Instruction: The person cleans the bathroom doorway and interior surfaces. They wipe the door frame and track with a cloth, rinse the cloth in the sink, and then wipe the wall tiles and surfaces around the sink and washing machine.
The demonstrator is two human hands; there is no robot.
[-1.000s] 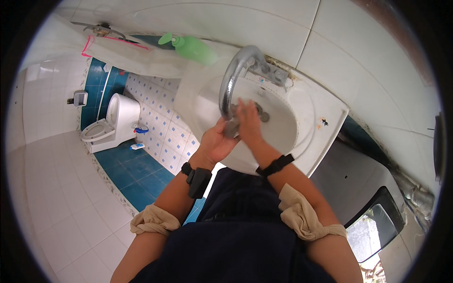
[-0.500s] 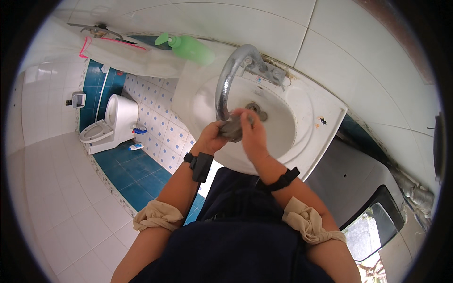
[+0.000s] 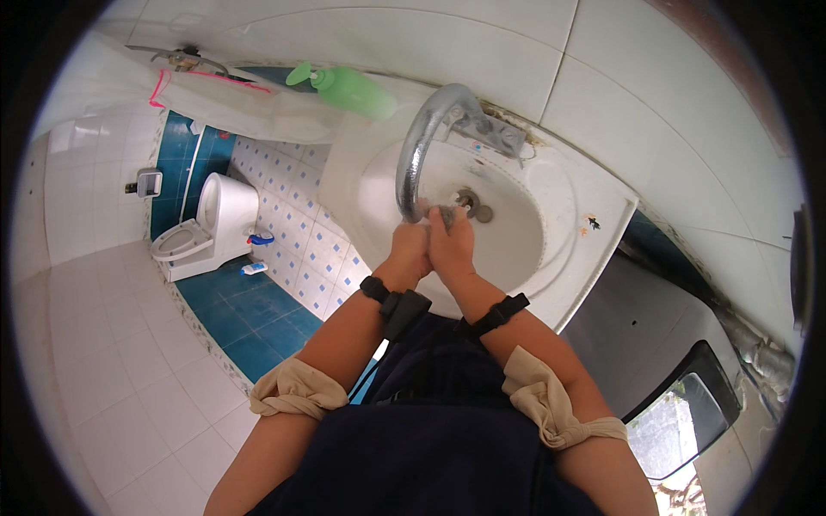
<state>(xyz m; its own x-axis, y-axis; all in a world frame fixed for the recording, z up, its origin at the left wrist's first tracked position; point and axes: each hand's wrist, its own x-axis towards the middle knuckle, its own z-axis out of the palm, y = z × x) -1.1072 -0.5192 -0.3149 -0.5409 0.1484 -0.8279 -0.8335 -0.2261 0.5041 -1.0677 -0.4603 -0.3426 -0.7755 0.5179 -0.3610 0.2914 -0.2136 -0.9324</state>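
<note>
Beyond the left edge of the sink [image 3: 594,191], a white toilet [image 3: 217,222] is set on blue floor tiles [image 3: 237,314]. The wall [image 3: 662,103] along the back edge is clad in white tiles.

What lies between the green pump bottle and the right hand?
In the head view, the curved metal spout crosses between the green pump bottle and the right hand, with the white basin showing behind it.

Toward twelve o'clock, the left grip [image 3: 408,256] and right grip [image 3: 453,248] hide most of a grey lump [image 3: 446,218], its kind unclear. At nine o'clock, print on a white bottle [image 3: 255,268] is too small to read. At three, the rim cuts off a dark object [image 3: 800,268]. Upper arms [image 3: 258,469] leave view at five and seven.
</note>
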